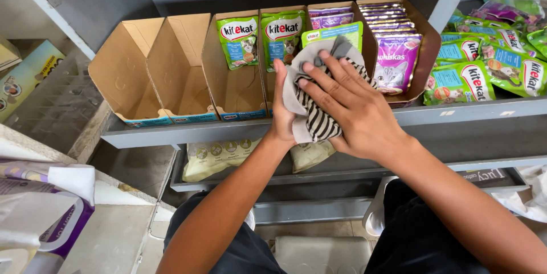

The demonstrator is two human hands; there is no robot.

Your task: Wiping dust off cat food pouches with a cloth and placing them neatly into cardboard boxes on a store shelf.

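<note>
So the striped cloth (316, 117) sits dead centre, bunched up grey and black-and-white, squeezed between both hands right in front of the shelf edge (456, 115). Right hand (356, 108) lies over the top of it, fingers spread and pressing down; left hand (283, 108) is clamped on its 9 o'clock side. Looks to me like a wiping step in the middle of tidying, with the cloth being gathered or refolded. Just behind it at 12 o'clock are green pouches (239, 40) standing in cardboard trays, purple pouches (393, 60) at 1 o'clock, two empty trays (151, 80) at 10. I'd guess the next move needs one hand freed and a flat cloth face
</note>
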